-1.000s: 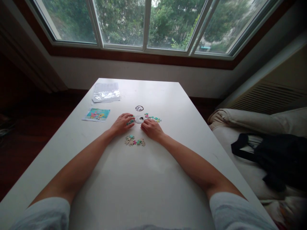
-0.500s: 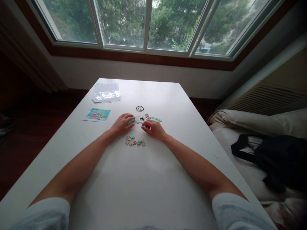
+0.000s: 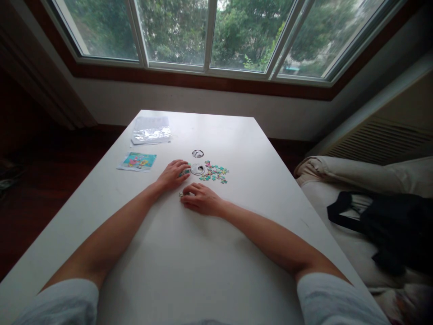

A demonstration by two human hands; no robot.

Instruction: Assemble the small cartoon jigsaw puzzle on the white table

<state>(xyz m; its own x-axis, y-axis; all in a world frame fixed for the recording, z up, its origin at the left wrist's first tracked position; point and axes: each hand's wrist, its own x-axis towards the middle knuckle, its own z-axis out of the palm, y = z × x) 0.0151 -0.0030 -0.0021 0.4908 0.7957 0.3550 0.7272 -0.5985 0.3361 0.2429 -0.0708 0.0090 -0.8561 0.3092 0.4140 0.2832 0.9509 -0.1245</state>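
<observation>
Puzzle pieces in green, pink and tan lie loose to the right of a round grey-white disc with a dark opening. My left hand rests on the table left of that disc, fingers spread and empty, with a few green puzzle pieces at its fingertips. Nearer to me, my right hand is cupped low over the tabletop, fingers curled around puzzle pieces. A little of that cluster shows past its fingertips; my palm and fingers hide the rest.
A colourful cartoon picture sheet lies at the left of the white table. Behind it are a clear plastic bag and papers. A second round opening shows beyond the disc. A sofa with a dark bag stands at right.
My right hand has moved left and toward me, onto the near cluster of puzzle pieces, uncovering the pieces right of the disc. My left hand stays in place.
</observation>
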